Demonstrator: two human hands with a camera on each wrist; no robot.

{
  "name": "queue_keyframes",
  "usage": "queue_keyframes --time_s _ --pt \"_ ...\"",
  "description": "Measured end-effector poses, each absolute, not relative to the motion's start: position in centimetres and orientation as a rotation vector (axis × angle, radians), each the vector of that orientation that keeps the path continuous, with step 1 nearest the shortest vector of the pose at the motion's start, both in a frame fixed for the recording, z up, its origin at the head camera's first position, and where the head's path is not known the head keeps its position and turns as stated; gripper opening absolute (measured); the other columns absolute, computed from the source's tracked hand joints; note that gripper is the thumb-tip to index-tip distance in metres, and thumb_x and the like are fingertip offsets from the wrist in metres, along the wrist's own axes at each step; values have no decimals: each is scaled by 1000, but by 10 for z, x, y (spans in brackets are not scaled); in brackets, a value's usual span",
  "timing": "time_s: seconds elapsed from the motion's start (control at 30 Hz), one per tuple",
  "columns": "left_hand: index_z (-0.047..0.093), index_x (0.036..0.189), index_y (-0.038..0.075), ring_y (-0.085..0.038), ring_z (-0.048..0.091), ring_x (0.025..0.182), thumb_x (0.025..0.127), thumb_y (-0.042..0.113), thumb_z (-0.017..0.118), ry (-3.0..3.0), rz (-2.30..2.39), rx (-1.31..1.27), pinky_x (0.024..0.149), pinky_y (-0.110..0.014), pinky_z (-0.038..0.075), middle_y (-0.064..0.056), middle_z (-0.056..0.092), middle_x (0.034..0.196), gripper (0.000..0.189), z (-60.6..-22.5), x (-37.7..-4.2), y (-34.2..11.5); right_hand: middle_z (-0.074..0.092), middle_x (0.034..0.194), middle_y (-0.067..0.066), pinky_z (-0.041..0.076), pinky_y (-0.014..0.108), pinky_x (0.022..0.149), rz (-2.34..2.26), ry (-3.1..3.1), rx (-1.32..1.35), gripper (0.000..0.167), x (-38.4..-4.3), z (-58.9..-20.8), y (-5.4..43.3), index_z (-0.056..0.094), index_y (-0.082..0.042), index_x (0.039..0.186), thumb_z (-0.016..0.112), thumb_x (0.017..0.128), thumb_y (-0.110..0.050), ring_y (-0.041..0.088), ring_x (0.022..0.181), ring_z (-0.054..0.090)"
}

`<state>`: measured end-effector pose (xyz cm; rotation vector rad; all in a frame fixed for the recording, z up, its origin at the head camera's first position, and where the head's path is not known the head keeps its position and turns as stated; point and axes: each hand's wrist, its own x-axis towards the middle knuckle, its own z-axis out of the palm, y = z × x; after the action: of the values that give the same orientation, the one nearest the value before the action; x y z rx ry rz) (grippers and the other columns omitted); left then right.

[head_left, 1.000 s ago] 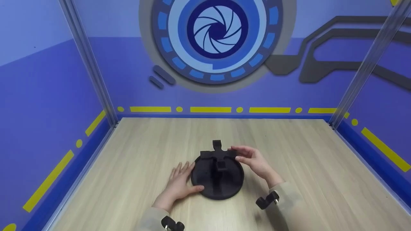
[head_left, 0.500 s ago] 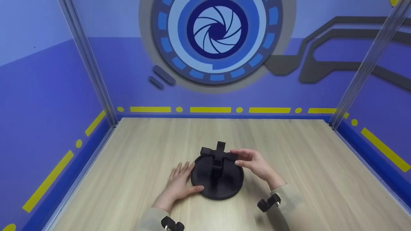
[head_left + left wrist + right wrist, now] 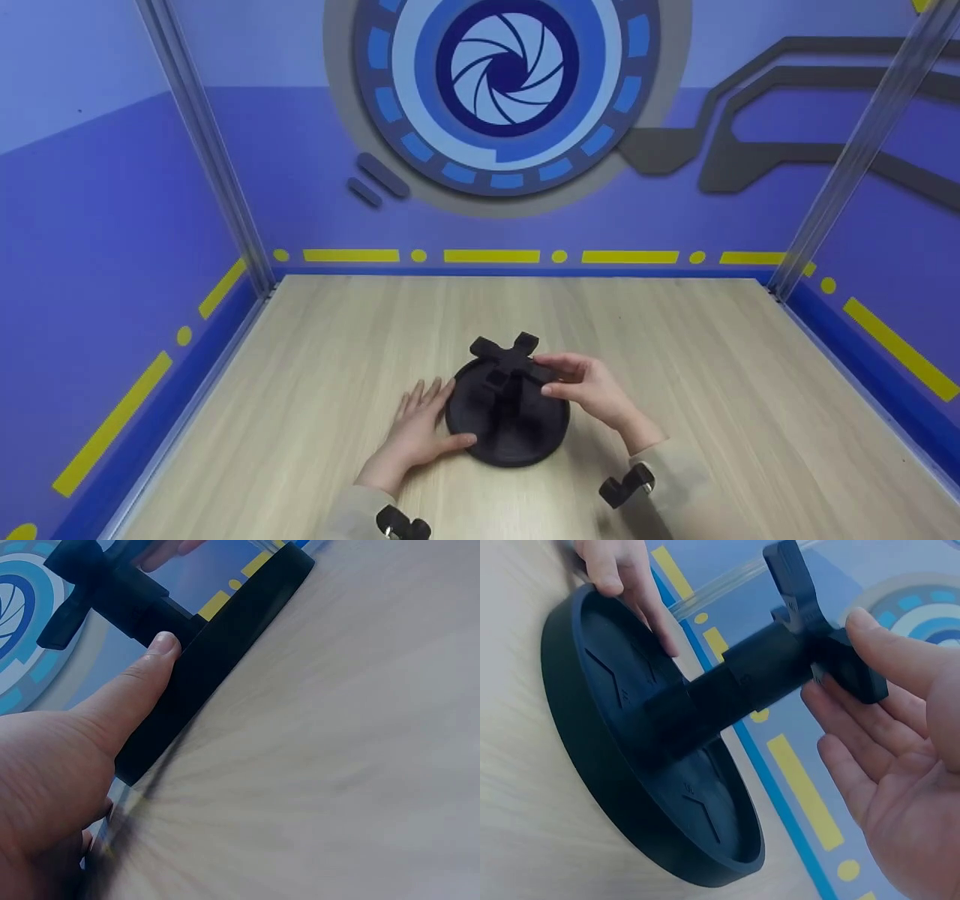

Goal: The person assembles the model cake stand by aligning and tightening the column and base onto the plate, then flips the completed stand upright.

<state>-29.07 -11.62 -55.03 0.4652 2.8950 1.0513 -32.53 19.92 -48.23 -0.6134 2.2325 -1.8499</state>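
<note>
A round black base [image 3: 510,442] with a raised rim lies on the wooden table. From its middle rises a thick black post [image 3: 727,682], topped by a black four-armed knob [image 3: 512,361]. At the base's left side is my left hand [image 3: 420,431], its fingers straight and spread along the outer edge. The thumb [image 3: 154,664] of that hand presses over the rim. My right hand [image 3: 596,386] pinches one arm of the knob between thumb and fingers, seen close in the right wrist view. Its remaining fingers [image 3: 847,769] stay apart from the base.
The light wooden table [image 3: 360,330] surrounds the base. Blue printed walls [image 3: 315,172] stand at the back and sides, joined by metal posts [image 3: 217,150] at the corners. Each forearm wears a black wrist mount [image 3: 626,486].
The four-armed knob has turned clockwise as seen from above, and my right hand has moved slightly toward me with its arm. The left hand and the base stay where they were.
</note>
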Motion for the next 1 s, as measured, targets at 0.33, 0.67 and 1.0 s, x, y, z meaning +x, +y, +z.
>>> queue_keyframes --time_s 0.33,0.67,1.0 --pt "33 161 9 -51 13 157 80 62 79 2909 1051 474 129 -66 6 -25 28 168 107 -550 -290 -116 66 132 30 60 17 82 -1871 2304 -631 54 -313 -479 189 60 13 134 80 86 -2 0 93 70" --pt "34 161 8 -52 14 157 80 60 80 2926 1047 489 129 -67 7 -26 28 167 106 -548 -290 -116 66 129 34 59 16 83 -1907 2386 -613 52 -302 -476 178 62 14 130 80 84 0 0 92 71" --pt "35 160 9 -52 16 156 79 60 80 2937 1036 485 129 -66 9 -26 30 166 106 -549 -290 -116 67 127 31 59 16 85 -1956 2443 -487 50 -292 -475 166 64 13 127 83 82 1 2 92 72"
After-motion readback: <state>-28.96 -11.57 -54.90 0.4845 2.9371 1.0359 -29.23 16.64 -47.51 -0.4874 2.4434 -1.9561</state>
